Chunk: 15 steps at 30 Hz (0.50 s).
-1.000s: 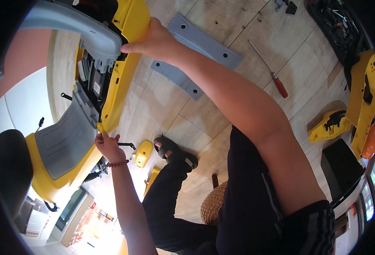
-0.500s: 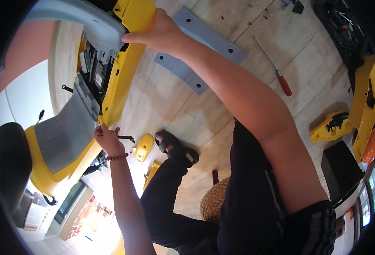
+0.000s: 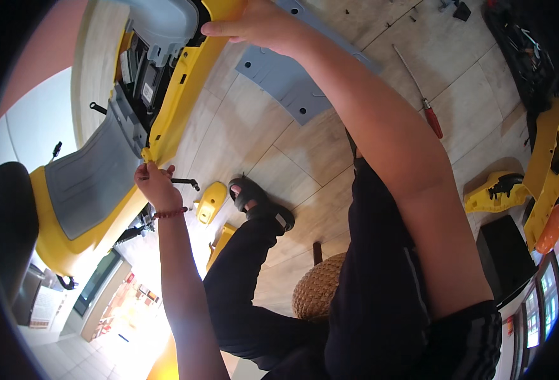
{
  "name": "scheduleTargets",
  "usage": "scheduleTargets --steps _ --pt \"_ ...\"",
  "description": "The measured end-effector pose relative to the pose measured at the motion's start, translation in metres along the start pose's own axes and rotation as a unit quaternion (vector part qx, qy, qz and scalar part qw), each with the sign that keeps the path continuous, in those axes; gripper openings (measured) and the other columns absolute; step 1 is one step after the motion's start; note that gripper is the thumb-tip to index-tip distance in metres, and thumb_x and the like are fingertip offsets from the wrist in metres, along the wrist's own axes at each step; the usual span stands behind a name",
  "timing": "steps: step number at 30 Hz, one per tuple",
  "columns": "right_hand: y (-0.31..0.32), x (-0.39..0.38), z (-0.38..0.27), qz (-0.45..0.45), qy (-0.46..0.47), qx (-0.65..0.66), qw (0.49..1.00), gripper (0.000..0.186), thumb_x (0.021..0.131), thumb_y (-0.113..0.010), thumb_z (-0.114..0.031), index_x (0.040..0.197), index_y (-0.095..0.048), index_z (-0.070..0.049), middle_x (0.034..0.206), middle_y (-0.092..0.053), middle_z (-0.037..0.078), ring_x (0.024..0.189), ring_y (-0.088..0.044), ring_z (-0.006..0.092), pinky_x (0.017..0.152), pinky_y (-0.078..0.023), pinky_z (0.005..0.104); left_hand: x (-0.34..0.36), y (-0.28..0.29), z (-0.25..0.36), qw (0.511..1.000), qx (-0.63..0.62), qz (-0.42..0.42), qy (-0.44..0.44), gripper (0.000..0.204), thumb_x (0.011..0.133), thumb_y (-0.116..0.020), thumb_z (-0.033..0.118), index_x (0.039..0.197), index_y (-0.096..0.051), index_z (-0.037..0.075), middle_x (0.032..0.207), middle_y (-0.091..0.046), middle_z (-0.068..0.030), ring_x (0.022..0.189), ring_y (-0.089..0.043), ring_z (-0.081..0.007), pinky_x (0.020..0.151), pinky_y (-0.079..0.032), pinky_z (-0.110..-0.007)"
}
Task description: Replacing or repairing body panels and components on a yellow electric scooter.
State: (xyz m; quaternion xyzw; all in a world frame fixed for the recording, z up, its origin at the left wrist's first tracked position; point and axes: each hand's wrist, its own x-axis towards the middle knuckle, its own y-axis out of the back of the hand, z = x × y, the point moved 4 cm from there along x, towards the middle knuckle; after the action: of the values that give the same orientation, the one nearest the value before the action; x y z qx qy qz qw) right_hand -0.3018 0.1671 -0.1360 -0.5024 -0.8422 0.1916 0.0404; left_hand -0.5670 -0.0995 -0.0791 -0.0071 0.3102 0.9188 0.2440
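Note:
A yellow-and-grey scooter (image 3: pixel 96 171) stands at my left, its battery bay uncovered beside the grey footboard. Along its near side runs a long yellow side panel (image 3: pixel 177 104). My left hand (image 3: pixel 156 187) pinches the small yellow tab at the panel's rear end, with a red bead bracelet on the wrist. A black rod with a bent end (image 3: pixel 186 183) sticks out beside those fingers. Farther forward, my right hand (image 3: pixel 254 25) grips the panel's front part, its thumb stretched over the edge by the grey front cover (image 3: pixel 165 25); the other fingers are partly out of view.
On the floor lie a grey plate with holes (image 3: pixel 279 79), a red-handled screwdriver (image 3: pixel 430 117), small screws and a yellow cover (image 3: pixel 211 201). To the right are a black tool case (image 3: pixel 523 57), yellow body parts (image 3: pixel 495 191) and a black box (image 3: pixel 507 253). A woven stool (image 3: pixel 317 288) stands under me.
The view has shifted slightly, so the scooter and floor items sit a little higher in the picture. Both hands keep their hold on the yellow side panel.

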Motion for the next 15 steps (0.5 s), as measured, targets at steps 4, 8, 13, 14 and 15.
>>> scheduleTargets --steps 4,8,13,14,15 --pt "-0.001 0.002 0.006 -0.021 -0.027 0.057 0.998 0.073 0.080 -0.077 -0.014 0.134 -0.032 0.005 0.126 -0.053 0.017 0.117 -0.053 0.0253 0.099 -0.043 0.0323 -0.001 -0.003 -0.004 1.000 -0.006 0.000 0.010 0.021 0.095 -0.051 0.011 0.110 -0.040 0.001 0.088 -0.047 -0.0067 0.050 -0.042 -0.0083 0.068 -0.058 -0.037" --pt "0.000 0.000 0.009 0.000 -0.030 0.039 0.999 0.065 0.080 -0.077 -0.012 0.129 -0.038 0.005 0.122 -0.055 0.015 0.111 -0.055 0.0219 0.094 -0.046 0.0314 -0.002 -0.004 -0.004 1.000 -0.004 0.004 0.006 0.021 0.095 -0.050 0.011 0.110 -0.040 0.001 0.087 -0.047 -0.0064 0.049 -0.041 -0.0079 0.067 -0.058 -0.037" --pt "0.000 -0.004 0.012 -0.014 -0.013 0.078 0.997 0.052 0.082 -0.074 -0.008 0.123 -0.044 0.003 0.111 -0.057 0.009 0.101 -0.057 0.0166 0.087 -0.048 0.0286 -0.006 -0.005 -0.001 1.000 -0.009 0.020 -0.006 0.016 0.094 -0.052 0.011 0.105 -0.043 0.003 0.070 -0.045 -0.0037 0.049 -0.040 -0.0087 0.069 -0.058 -0.039" --pt "-0.001 -0.004 0.013 -0.023 -0.013 0.081 0.996 0.050 0.083 -0.073 -0.008 0.123 -0.044 0.002 0.109 -0.057 0.008 0.100 -0.057 0.0158 0.086 -0.048 0.0280 -0.006 -0.005 -0.001 1.000 -0.006 0.021 -0.007 0.016 0.094 -0.052 0.011 0.105 -0.043 0.003 0.070 -0.045 -0.0037 0.049 -0.040 -0.0087 0.069 -0.058 -0.039" --pt "-0.001 -0.004 0.015 -0.032 -0.014 0.084 0.996 0.048 0.083 -0.072 -0.007 0.122 -0.045 0.001 0.107 -0.056 0.007 0.099 -0.056 0.0151 0.085 -0.048 0.0273 -0.008 -0.005 0.000 1.000 -0.002 0.022 -0.008 0.016 0.094 -0.052 0.011 0.105 -0.043 0.003 0.071 -0.045 -0.0038 0.049 -0.040 -0.0087 0.069 -0.058 -0.039"
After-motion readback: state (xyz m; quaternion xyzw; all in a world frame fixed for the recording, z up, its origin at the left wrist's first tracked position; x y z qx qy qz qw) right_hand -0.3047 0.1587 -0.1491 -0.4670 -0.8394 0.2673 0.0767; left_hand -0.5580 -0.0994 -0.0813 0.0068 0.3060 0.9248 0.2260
